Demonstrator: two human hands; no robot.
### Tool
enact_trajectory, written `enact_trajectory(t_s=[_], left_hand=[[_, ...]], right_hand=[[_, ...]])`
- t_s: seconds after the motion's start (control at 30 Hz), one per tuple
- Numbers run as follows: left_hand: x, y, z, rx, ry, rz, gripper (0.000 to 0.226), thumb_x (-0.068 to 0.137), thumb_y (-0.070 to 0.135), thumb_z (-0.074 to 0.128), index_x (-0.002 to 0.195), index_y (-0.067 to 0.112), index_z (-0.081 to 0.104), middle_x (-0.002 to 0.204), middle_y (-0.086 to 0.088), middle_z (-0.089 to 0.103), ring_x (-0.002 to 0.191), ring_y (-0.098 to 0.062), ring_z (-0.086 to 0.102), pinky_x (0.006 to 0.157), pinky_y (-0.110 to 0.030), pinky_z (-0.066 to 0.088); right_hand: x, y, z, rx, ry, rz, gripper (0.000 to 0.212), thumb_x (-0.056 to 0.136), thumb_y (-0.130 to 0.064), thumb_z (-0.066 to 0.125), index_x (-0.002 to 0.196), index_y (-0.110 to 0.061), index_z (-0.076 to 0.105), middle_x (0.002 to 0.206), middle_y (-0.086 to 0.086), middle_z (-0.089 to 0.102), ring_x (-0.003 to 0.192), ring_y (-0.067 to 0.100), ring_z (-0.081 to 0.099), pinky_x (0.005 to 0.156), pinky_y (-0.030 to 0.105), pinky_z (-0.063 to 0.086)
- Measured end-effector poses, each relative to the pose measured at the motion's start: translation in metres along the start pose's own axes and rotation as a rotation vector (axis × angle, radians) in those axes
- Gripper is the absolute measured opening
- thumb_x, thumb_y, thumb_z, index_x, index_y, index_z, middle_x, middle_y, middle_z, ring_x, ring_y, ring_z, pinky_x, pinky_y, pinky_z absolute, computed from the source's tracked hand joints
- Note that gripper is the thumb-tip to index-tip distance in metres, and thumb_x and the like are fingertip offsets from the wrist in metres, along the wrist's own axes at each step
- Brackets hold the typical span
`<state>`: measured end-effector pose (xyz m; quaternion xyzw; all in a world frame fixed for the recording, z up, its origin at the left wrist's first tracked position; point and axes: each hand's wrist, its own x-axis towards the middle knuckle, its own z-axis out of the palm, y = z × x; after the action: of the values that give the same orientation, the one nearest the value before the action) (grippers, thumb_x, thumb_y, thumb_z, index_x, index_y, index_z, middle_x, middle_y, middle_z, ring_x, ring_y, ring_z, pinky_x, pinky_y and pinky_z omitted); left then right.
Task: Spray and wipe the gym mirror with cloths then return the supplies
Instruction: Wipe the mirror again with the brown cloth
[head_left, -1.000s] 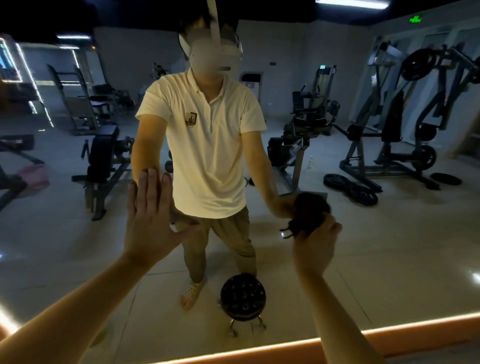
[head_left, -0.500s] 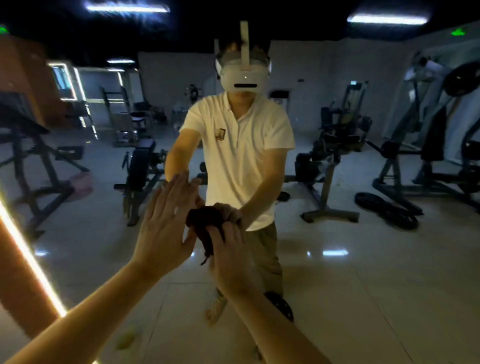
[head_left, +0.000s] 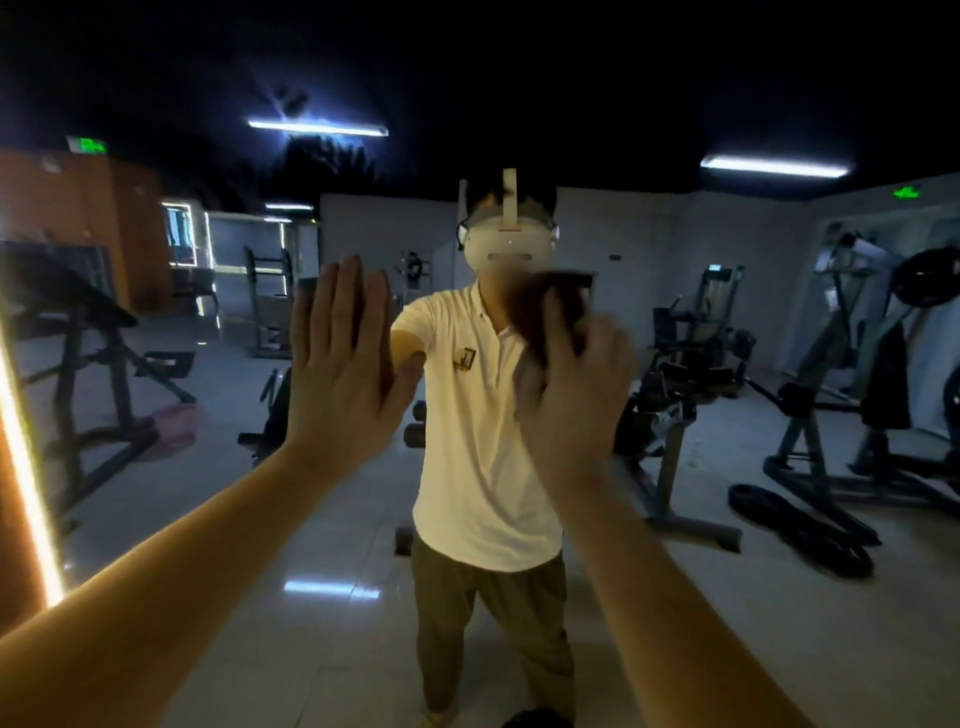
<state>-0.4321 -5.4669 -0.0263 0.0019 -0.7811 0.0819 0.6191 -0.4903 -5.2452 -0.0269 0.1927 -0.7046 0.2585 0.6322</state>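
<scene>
Left hand (head_left: 343, 374) flat on mirror (head_left: 727, 597) — right hand (head_left: 576, 405) seemingly grips cloth (head_left: 537, 312).

cloth (head_left: 527, 317): dark brown-black | shirt (head_left: 483, 441): white, small gold and black badge | trousers (head_left: 447, 613): brown-green | headset (head_left: 506, 247): white | left wall (head_left: 130, 223): orange | floor (head_left: 322, 649): pale grey squares | exit sign (head_left: 906, 193): green | ceiling (head_left: 519, 78): black

Single head-worn wide-angle camera; faces gym mirror (head_left: 753, 613) head-on, close up; wearer's reflection (head_left: 483, 441) centred.

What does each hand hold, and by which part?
The right hand holds a dark cloth, fingers curled over its lower part; motion blur hides more. The left hand holds nothing, palm flat on the mirror.
</scene>
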Motion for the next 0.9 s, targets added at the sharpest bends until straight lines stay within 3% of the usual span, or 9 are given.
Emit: enact_trajectory(t_s=[0.13,0.3,0.43,0.57,0.67,0.77,0.9], left_hand=[[-0.005,-0.001,0.011,0.049,-0.014,0.003,0.081,0.108,0.056,0.027,0.163,-0.002,0.018,0.171,-0.026,0.009,0.16,-0.041,0.006,0.127,-0.061,0.013],[-0.005,-0.001,0.01,0.057,-0.002,0.015,0.081,0.108,0.057,0.026,0.163,-0.003,0.018,0.171,-0.026,0.009,0.159,-0.042,0.006,0.127,-0.061,0.011],[-0.005,-0.002,0.007,0.067,-0.025,0.024,0.081,0.108,0.056,0.023,0.162,-0.004,0.016,0.171,-0.027,0.007,0.159,-0.044,0.006,0.127,-0.063,0.012],[-0.005,0.001,0.001,0.09,-0.029,0.04,0.079,0.108,0.052,0.026,0.162,-0.005,0.017,0.17,-0.028,0.008,0.159,-0.044,0.009,0.125,-0.064,0.017],[-0.003,0.001,-0.01,0.094,-0.02,0.067,0.078,0.106,0.051,0.037,0.16,-0.005,0.027,0.168,-0.027,0.019,0.157,-0.043,0.018,0.124,-0.064,0.021],[0.016,-0.013,-0.018,0.156,-0.025,0.05,0.073,0.105,0.051,0.041,0.158,0.0,0.037,0.165,-0.024,0.03,0.154,-0.04,0.027,0.127,-0.058,0.017],[0.068,-0.027,-0.017,0.153,0.054,0.001,0.076,0.104,0.047,0.041,0.161,-0.001,0.028,0.169,-0.024,0.019,0.158,-0.039,0.017,0.126,-0.061,0.017]], right_hand=[[-0.07,-0.021,0.019,0.033,-0.197,-0.384,0.055,0.094,-0.026,0.059,0.146,-0.017,0.046,0.121,0.012,0.045,0.114,0.041,0.056,0.097,0.054,0.048],[-0.021,0.004,0.01,-0.019,-0.207,-0.622,0.049,0.097,-0.03,0.054,0.144,-0.015,0.052,0.116,0.021,0.059,0.111,0.042,0.059,0.098,0.055,0.048],[0.087,0.009,0.003,-0.125,-0.038,-0.441,0.068,0.079,-0.024,0.081,0.143,-0.016,0.057,0.114,0.02,0.058,0.102,0.036,0.057,0.091,0.046,0.046],[0.16,-0.003,-0.009,-0.12,0.082,-0.137,0.061,0.084,-0.022,0.065,0.144,-0.013,0.056,0.116,0.02,0.056,0.101,0.037,0.055,0.086,0.046,0.047],[0.137,-0.023,0.001,-0.067,0.041,-0.119,0.061,0.086,-0.027,0.053,0.145,-0.011,0.054,0.12,0.021,0.054,0.105,0.038,0.054,0.088,0.049,0.049],[0.087,-0.037,0.009,-0.005,-0.097,-0.304,0.06,0.09,-0.037,0.046,0.144,-0.011,0.052,0.123,0.018,0.053,0.11,0.036,0.054,0.093,0.049,0.047],[0.061,-0.015,0.007,-0.061,-0.225,-0.726,0.065,0.087,-0.039,0.058,0.145,-0.011,0.048,0.118,0.016,0.051,0.107,0.034,0.055,0.091,0.048,0.049]])
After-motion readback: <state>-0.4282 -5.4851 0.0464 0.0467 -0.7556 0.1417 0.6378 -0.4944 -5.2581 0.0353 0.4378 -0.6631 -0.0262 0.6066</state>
